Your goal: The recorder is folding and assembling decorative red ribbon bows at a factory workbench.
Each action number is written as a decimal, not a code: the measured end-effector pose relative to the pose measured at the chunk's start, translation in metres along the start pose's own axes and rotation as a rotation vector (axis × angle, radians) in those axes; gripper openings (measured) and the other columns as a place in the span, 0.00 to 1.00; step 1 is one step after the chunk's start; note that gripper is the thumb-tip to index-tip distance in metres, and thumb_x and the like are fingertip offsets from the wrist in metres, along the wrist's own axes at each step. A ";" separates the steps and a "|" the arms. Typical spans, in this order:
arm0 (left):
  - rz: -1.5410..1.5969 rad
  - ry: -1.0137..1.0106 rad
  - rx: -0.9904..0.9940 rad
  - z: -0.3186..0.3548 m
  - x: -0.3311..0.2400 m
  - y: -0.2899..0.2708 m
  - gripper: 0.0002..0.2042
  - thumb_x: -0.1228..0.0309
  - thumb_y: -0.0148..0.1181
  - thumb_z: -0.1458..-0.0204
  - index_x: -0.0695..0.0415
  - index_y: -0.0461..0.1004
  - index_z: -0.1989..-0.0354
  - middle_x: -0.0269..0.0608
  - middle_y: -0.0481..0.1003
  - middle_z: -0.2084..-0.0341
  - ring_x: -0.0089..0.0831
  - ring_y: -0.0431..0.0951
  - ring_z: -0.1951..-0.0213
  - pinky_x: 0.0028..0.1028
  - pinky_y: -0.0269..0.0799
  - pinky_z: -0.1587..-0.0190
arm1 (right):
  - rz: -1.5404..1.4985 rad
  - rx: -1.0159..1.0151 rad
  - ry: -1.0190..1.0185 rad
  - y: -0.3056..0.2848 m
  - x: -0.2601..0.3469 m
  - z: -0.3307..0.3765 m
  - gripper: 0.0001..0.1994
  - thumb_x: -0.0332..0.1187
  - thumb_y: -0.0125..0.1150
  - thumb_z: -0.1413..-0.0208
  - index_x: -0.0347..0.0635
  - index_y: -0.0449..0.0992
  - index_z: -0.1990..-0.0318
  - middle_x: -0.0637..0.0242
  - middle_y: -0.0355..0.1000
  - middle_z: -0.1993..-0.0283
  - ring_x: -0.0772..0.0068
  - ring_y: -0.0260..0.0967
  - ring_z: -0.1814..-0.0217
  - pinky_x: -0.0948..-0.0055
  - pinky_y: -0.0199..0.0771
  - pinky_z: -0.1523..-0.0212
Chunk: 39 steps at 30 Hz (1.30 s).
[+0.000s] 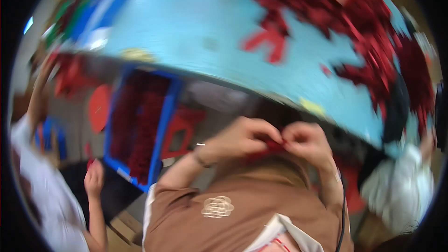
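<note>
Close in front of my body, below the table's near edge, both hands pinch a small dark red cloth piece (272,147). My left hand (242,137) has thumb and fingers closed on its left side. On the other side, my right hand (308,141) grips it, the two hands almost touching. Most of the cloth piece is hidden by the fingers and blurred, so its exact shape cannot be made out. Across the light blue table (186,23) lie red ribbon-like strips (270,32), with a large heap of dark red pieces (368,32) at the right.
A blue crate (173,88) filled with dark red pieces stands left of me, near red stools (99,109). A person in white (46,182) works at the left; another in a pale top (401,189) sits at the right. Blue bins (100,11) are at the table's far left.
</note>
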<state>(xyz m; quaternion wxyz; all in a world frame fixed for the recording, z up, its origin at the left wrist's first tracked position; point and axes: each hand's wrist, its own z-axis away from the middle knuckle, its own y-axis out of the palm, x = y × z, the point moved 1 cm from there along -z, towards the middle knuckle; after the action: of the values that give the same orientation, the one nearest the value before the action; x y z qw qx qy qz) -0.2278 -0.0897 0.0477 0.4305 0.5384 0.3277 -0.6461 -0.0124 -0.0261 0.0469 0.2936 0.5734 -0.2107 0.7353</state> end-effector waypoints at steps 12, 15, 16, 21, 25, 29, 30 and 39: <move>0.165 0.221 -0.043 0.180 0.000 -0.009 0.14 0.84 0.49 0.60 0.66 0.75 0.63 0.41 0.77 0.69 0.23 0.75 0.66 0.22 0.70 0.63 | -0.114 -0.091 0.056 0.172 0.032 0.048 0.06 0.20 0.60 0.59 0.33 0.75 0.69 0.65 0.73 0.72 0.78 0.68 0.77 0.82 0.70 0.74; 0.204 0.230 -0.079 0.200 0.019 -0.023 0.14 0.84 0.49 0.59 0.65 0.75 0.62 0.38 0.77 0.71 0.21 0.74 0.67 0.22 0.70 0.64 | 0.028 -0.055 0.064 0.203 0.041 0.031 0.08 0.20 0.60 0.58 0.31 0.76 0.68 0.67 0.74 0.74 0.79 0.69 0.76 0.83 0.69 0.73; 0.247 0.181 -0.081 0.208 0.020 -0.028 0.14 0.84 0.49 0.60 0.65 0.75 0.62 0.38 0.76 0.71 0.20 0.74 0.67 0.21 0.70 0.64 | 0.039 -0.057 0.055 0.210 0.046 0.027 0.08 0.20 0.60 0.58 0.31 0.76 0.68 0.67 0.74 0.74 0.79 0.69 0.76 0.83 0.69 0.73; 0.192 0.256 -0.035 0.242 0.038 -0.034 0.14 0.84 0.50 0.61 0.64 0.75 0.63 0.38 0.76 0.71 0.21 0.73 0.70 0.21 0.69 0.68 | 0.214 0.034 0.125 0.243 0.036 0.034 0.06 0.20 0.59 0.60 0.31 0.77 0.70 0.69 0.73 0.73 0.81 0.68 0.73 0.83 0.68 0.69; 0.287 0.286 -0.139 0.268 0.068 -0.028 0.15 0.83 0.50 0.66 0.65 0.77 0.67 0.42 0.78 0.75 0.27 0.76 0.71 0.25 0.71 0.68 | 0.131 0.117 0.149 0.266 0.014 0.031 0.08 0.21 0.57 0.62 0.29 0.77 0.70 0.62 0.74 0.71 0.74 0.70 0.72 0.79 0.70 0.67; 0.216 0.451 -0.189 0.276 0.096 -0.026 0.15 0.83 0.50 0.66 0.65 0.77 0.67 0.42 0.78 0.75 0.27 0.76 0.71 0.25 0.71 0.68 | -0.078 0.227 0.188 0.289 0.005 0.026 0.09 0.19 0.56 0.63 0.28 0.77 0.70 0.60 0.74 0.68 0.69 0.71 0.67 0.76 0.70 0.62; 0.216 0.469 -0.186 0.279 0.098 -0.026 0.15 0.83 0.50 0.66 0.65 0.77 0.67 0.42 0.78 0.75 0.27 0.76 0.71 0.25 0.71 0.68 | -0.072 0.226 0.189 0.291 0.003 0.025 0.09 0.19 0.56 0.63 0.28 0.77 0.70 0.60 0.74 0.68 0.69 0.71 0.67 0.76 0.70 0.62; 0.241 0.443 -0.197 0.296 0.105 -0.033 0.15 0.83 0.50 0.66 0.64 0.77 0.66 0.43 0.77 0.71 0.29 0.76 0.67 0.26 0.71 0.63 | -0.143 0.167 0.283 0.315 0.002 0.027 0.09 0.18 0.60 0.63 0.32 0.74 0.69 0.65 0.72 0.64 0.76 0.68 0.62 0.79 0.66 0.56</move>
<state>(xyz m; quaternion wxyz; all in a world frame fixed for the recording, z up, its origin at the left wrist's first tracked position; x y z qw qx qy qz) -0.3855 -0.3603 0.0044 0.4724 0.6574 0.4086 -0.4216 -0.2054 -0.2763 0.0643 0.3235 0.5000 -0.0642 0.8007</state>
